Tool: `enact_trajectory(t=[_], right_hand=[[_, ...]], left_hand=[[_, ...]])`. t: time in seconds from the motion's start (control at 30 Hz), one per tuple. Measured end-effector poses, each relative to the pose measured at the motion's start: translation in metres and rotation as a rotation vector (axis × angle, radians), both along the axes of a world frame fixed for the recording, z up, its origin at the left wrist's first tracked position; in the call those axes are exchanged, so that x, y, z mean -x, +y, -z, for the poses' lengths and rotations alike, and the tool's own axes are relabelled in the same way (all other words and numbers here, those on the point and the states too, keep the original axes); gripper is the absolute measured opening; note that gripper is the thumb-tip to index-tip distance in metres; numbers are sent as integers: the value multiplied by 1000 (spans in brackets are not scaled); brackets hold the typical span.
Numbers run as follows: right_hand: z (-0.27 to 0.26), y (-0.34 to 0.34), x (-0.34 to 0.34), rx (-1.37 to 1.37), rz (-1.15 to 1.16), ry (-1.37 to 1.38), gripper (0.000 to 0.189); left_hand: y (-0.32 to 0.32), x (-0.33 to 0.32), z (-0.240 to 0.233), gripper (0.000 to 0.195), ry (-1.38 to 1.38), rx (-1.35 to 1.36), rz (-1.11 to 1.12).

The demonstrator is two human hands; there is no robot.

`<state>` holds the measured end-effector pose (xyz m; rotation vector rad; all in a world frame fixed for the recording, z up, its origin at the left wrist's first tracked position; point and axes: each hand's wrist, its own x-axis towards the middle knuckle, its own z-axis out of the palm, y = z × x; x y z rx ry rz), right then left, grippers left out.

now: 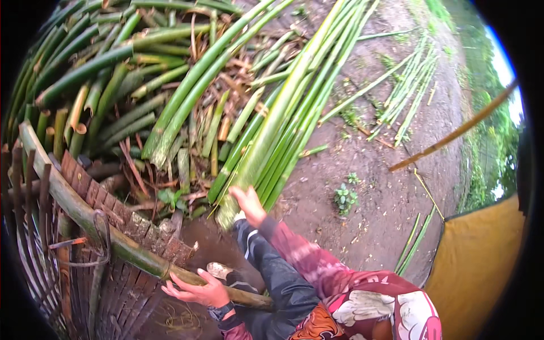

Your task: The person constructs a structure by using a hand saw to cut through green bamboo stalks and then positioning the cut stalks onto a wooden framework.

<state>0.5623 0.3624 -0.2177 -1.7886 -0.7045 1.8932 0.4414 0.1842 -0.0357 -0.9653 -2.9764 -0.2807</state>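
My right hand (pixel 250 206), at the end of a red and pink sleeve, is against the near end of a thick light green bamboo pole (pixel 259 157). That pole's near end is blurred, and whether my fingers close around it is hard to see. Thinner green bamboo strips (pixel 293 144) lie alongside it to the right. Lower down, my left hand (pixel 197 291), with a dark watch on the wrist, is held with its fingers apart. It overlaps a curved bamboo rail (pixel 123 246) from above, with nothing seen in its grasp.
Cut bamboo lengths (pixel 85 80) are heaped at upper left, two long poles (pixel 187 93) among them. A slatted bamboo structure (pixel 114 293) stands at lower left. An orange-handled blade (pixel 68 243) is by the rail. More strips (pixel 408 89) and a yellow tarp (pixel 476 263) are rightward.
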Motion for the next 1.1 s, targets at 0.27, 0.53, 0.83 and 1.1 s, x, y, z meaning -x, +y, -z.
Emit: enact_trajectory(t=[0.27, 0.53, 0.83, 1.1], right_hand=[[-241, -132, -25, 71, -45, 35, 43], [-289, -131, -30, 346, -1192, 482, 51], [-220, 202, -77, -58, 34, 115, 111], [-182, 125, 20, -121, 48, 223, 18]], left_hand=[[233, -22, -65, 76, -963, -82, 619], [53, 48, -63, 31, -1580, 94, 367], [-318, 66, -196, 42, -752, 322, 143], [-408, 118, -240, 30, -421, 954, -113]])
